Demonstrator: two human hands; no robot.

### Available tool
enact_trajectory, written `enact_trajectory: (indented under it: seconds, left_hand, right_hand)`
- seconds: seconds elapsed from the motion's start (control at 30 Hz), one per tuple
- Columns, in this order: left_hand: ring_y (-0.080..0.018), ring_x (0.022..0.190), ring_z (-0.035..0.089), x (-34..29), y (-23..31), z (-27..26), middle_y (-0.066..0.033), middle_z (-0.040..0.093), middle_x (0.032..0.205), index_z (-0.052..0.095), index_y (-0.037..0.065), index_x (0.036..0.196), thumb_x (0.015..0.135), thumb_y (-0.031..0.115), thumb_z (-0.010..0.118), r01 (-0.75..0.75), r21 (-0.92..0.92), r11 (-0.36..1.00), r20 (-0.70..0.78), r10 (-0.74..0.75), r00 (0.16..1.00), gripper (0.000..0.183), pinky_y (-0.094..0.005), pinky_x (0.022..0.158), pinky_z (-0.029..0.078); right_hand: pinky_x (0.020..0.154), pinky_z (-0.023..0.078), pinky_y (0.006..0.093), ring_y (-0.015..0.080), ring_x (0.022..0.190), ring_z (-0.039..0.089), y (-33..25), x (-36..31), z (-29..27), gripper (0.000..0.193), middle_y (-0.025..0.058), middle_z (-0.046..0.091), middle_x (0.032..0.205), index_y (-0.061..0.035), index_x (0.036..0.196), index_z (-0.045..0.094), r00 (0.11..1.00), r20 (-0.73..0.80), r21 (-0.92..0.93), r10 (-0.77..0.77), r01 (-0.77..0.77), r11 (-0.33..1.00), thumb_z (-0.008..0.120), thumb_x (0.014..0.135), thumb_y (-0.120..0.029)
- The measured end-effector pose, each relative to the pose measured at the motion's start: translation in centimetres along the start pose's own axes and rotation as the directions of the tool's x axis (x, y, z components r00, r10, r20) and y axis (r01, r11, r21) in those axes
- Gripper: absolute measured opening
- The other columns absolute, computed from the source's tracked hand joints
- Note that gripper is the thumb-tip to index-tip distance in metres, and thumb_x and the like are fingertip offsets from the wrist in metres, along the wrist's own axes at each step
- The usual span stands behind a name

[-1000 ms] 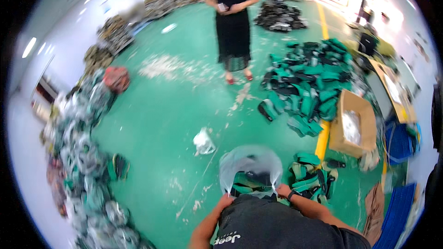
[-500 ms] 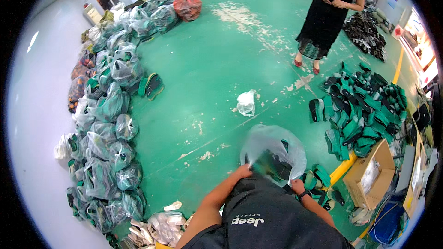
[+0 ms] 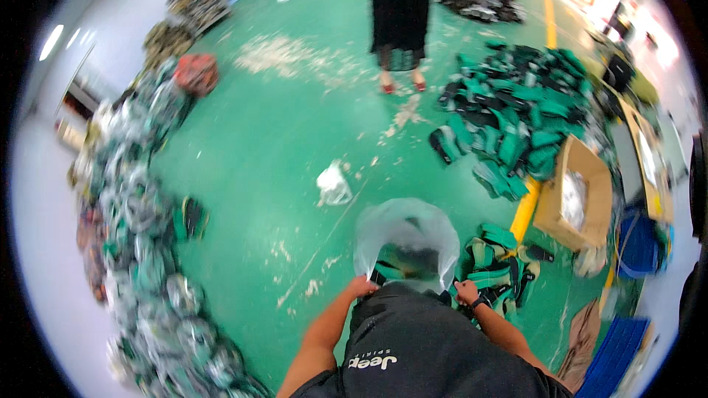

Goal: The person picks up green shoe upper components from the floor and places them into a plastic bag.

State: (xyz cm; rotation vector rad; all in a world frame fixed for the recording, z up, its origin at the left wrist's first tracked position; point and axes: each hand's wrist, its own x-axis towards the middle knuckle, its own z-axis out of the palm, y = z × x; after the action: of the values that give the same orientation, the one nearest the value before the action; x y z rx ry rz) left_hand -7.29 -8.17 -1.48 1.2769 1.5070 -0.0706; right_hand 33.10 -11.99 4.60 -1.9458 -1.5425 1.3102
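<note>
A translucent plastic bag (image 3: 369,239) is held mouth-up in front of my body. My left hand (image 3: 361,287) is closed on its left rim, and my right hand (image 3: 466,292) grips the rim on the other side. Dark and green pieces (image 3: 409,262), blurred, lie inside the bag; their kind is hard to make out. Right beside my right hand is a small heap of green and black shoe soles (image 3: 509,265) on the floor. My black shirt hides the bag's lower part.
A large pile of green soles (image 3: 516,110) lies ahead right, near a cardboard box (image 3: 594,177) and a blue bin (image 3: 640,250). Filled plastic bags (image 3: 144,250) line the left wall. A crumpled white bag (image 3: 334,184) lies ahead. A person in a black skirt (image 3: 400,22) stands beyond.
My view has turned to the right, so the floor piles, bags and standing person sit further left in the picture. Both hands still hold the bag's rim.
</note>
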Motion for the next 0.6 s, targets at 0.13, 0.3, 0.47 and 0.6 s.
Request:
enact_trajectory:
  seconds: [0.13,0.3,0.47,0.6]
  left_hand:
    - [-0.0333,0.073,0.06,1.6,0.6,-0.6,-0.0182,0.061,0.075,0.061,-0.001,0.076,0.06,0.034,0.065,-0.015,0.164,0.986,0.097,-0.001,0.995,0.039,-0.0421,0.064,0.047]
    - [-0.0304,0.064,0.059,-0.5,6.0,-0.6,-0.0198,0.059,0.069,0.059,-0.004,0.073,0.061,0.023,0.062,-0.127,0.2,0.972,0.032,0.123,0.992,0.03,-0.0399,0.058,0.045]
    - [-0.0264,0.065,0.058,-0.8,6.6,-1.8,-0.0204,0.058,0.068,0.059,-0.005,0.078,0.063,0.022,0.063,-0.07,0.053,0.996,0.041,0.068,0.997,0.031,-0.0354,0.056,0.043]
    - [-0.0321,0.071,0.058,2.3,3.6,-1.3,-0.0209,0.058,0.075,0.059,-0.002,0.082,0.069,0.028,0.06,-0.306,0.265,0.914,0.252,0.241,0.937,0.033,-0.0407,0.062,0.043]
  right_hand:
    - [0.036,0.04,0.0348,0.0188,0.038,0.053,2.2,-4.0,-0.4,0.044,0.0096,0.055,0.047,-0.0008,0.05,0.053,0.902,0.003,0.149,0.432,-0.428,0.891,0.051,0.081,-0.032]
    - [0.044,0.041,0.0361,0.0198,0.038,0.046,5.3,-8.6,0.4,0.044,0.0087,0.053,0.045,-0.0042,0.046,0.056,0.818,-0.114,0.146,0.564,-0.547,0.824,0.05,0.084,-0.026]
    - [0.046,0.039,0.0412,0.0269,0.043,0.048,4.3,-9.7,3.3,0.04,0.0154,0.052,0.048,-0.0017,0.048,0.054,0.84,-0.244,0.157,0.485,-0.459,0.874,0.053,0.078,-0.027]
    - [0.048,0.039,0.0439,0.0319,0.048,0.05,3.5,-10.1,4.9,0.037,0.0197,0.052,0.052,0.0003,0.052,0.056,0.824,-0.394,0.143,0.406,-0.382,0.913,0.054,0.075,-0.029]
